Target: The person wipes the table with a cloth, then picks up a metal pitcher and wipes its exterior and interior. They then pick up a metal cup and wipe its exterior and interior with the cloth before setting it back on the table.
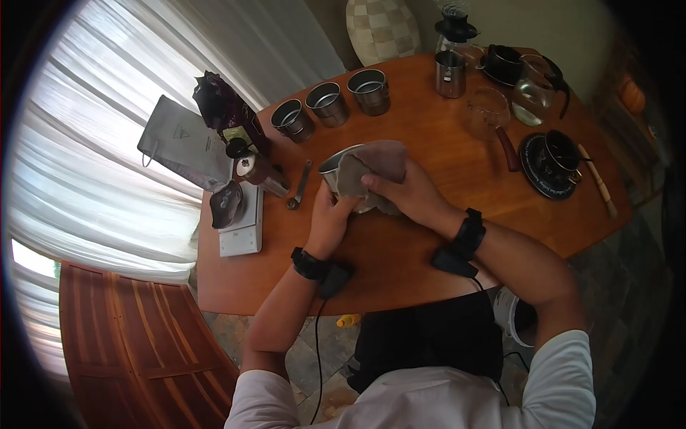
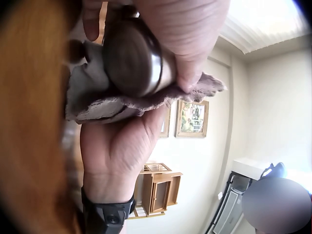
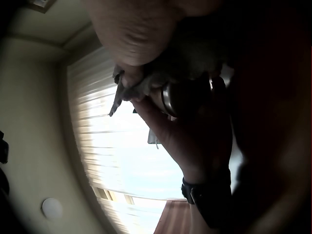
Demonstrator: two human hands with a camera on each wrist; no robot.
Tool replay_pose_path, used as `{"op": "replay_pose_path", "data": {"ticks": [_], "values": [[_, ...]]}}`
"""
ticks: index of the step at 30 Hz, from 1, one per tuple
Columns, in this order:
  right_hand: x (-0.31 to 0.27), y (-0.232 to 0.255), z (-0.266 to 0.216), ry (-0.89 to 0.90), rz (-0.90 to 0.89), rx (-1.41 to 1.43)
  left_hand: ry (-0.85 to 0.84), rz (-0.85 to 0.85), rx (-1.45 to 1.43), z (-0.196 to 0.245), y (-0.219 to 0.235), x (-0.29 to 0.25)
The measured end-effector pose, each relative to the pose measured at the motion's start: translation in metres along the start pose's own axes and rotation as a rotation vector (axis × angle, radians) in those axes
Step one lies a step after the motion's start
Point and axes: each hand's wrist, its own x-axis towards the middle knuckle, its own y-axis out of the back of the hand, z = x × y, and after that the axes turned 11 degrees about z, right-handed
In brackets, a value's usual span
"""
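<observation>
Above the near part of the wooden table, my left hand (image 1: 331, 220) grips a metal cup (image 1: 330, 166), its mouth tipped away from me. My right hand (image 1: 418, 194) pinches a grey-mauve cloth (image 1: 382, 159), thumb on top, and holds it against the cup. Part of the cloth hangs over the rim and covers much of the cup's side. From the left wrist, the cup's round base (image 2: 130, 58) shows between both hands, with the cloth's frayed edge (image 2: 105, 108) beneath it. The right wrist view is dark; the cup (image 3: 178, 99) shows there beside the cloth.
Three metal cups (image 1: 326, 105) stand in a row behind the hands. Left are coffee bags (image 1: 187, 146), a grinder (image 1: 261, 174), a white scale (image 1: 241, 239) and a metal scoop (image 1: 301, 184). Right are a glass carafe (image 1: 534, 96), a black plate (image 1: 537, 175) and a brush (image 1: 599, 182).
</observation>
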Motion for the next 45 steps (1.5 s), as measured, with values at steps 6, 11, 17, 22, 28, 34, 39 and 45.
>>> {"op": "replay_pose_path", "data": {"ticks": [6,11,17,22,28,34,39,45], "values": [[0.000,0.001,-0.005,0.045,-0.043,-0.056,-0.098,-0.015,-0.035,0.001,-0.003,0.000],[0.005,0.005,-0.007,-0.081,0.017,0.073,-0.046,-0.051,0.011,0.001,-0.002,0.003],[0.004,-0.003,-0.003,0.325,0.018,-0.155,-0.096,-0.022,-0.034,0.007,-0.008,-0.001],[0.009,0.008,-0.015,0.211,-0.003,-0.264,-0.074,-0.007,-0.026,0.012,0.000,0.000],[0.022,0.018,-0.022,0.389,0.105,-0.444,-0.129,0.195,-0.303,0.001,0.021,0.017],[0.022,0.014,-0.037,0.802,-0.246,-0.664,-0.140,0.321,-0.435,0.008,0.024,0.018],[0.006,0.003,-0.043,0.488,-0.100,-0.503,-0.252,0.182,-0.060,0.020,0.014,0.008],[0.013,0.011,-0.027,0.176,-0.194,-0.353,-0.278,0.005,0.042,0.011,0.006,0.009]]}}
